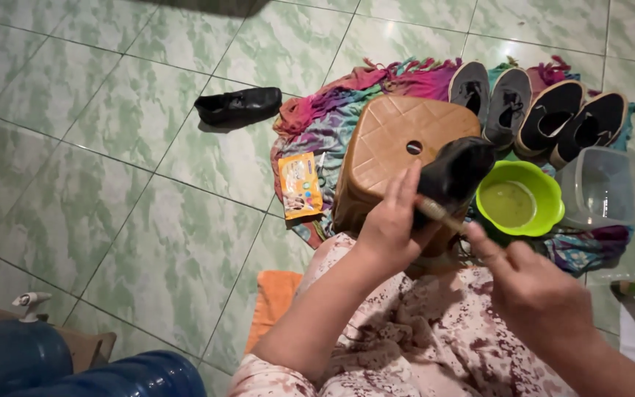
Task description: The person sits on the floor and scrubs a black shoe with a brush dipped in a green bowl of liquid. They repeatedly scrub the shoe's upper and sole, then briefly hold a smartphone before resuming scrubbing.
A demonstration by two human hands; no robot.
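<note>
Now, shoe and brush over the stool.
Left hand [391, 224] grips black shoe [453, 173]; right hand [534, 290] fingers seemingly pinch brush [439, 213]; short, light strokes would suit.

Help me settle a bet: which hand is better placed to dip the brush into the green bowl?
Right, probably. The right hand already holds the brush, and the green bowl lies on its side. The left hand is steadying the black shoe.

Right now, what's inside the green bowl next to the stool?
The green bowl holds a murky, greenish-yellow liquid, filling its lower part. Nothing floats on it. Its left rim is partly covered by the black shoe held in the left hand, so that edge is hidden.
</note>
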